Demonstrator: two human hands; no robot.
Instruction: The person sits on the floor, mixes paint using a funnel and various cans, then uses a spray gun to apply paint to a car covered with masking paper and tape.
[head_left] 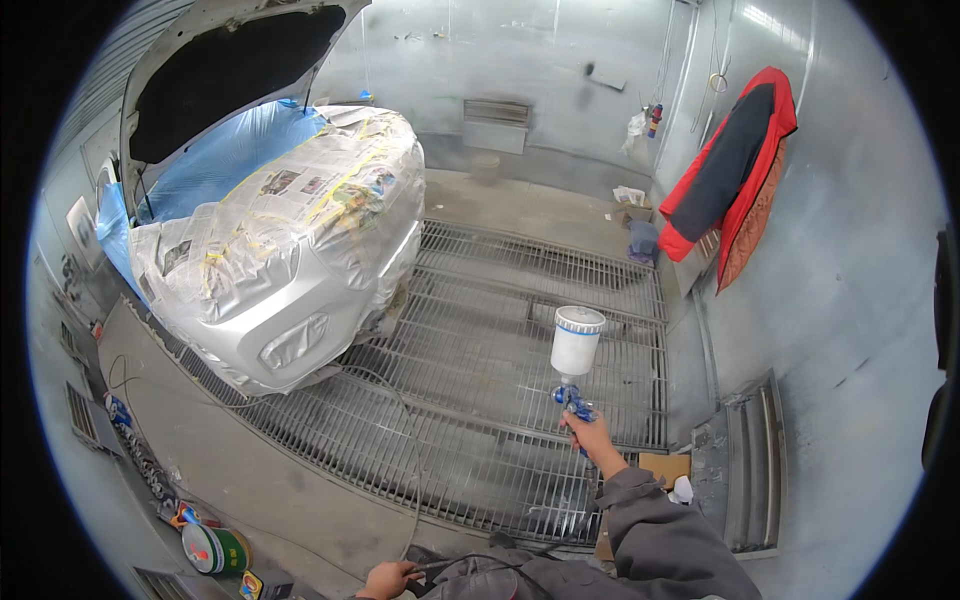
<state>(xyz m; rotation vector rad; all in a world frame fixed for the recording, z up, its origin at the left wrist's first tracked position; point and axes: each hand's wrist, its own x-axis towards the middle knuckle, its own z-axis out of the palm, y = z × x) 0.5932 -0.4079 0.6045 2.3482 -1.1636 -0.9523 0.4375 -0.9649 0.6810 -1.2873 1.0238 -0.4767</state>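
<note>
Dark grey long sleeve point(668, 538) (loose, heavily creased)

The car point(265, 335) is located on the left, beside the floor grating point(480, 410). The plastic sheet point(220, 165) is beneath the raised hood point(235, 85); newspaper point(280, 185) lies on the car. The spray gun point(574, 404) is in the right hand point(590, 434), right of the car, cup point(576, 348) on top. The jacket point(730, 165) hangs on the right wall point(850, 230). The can point(217, 550) is left of the left hand point(388, 580).
</note>
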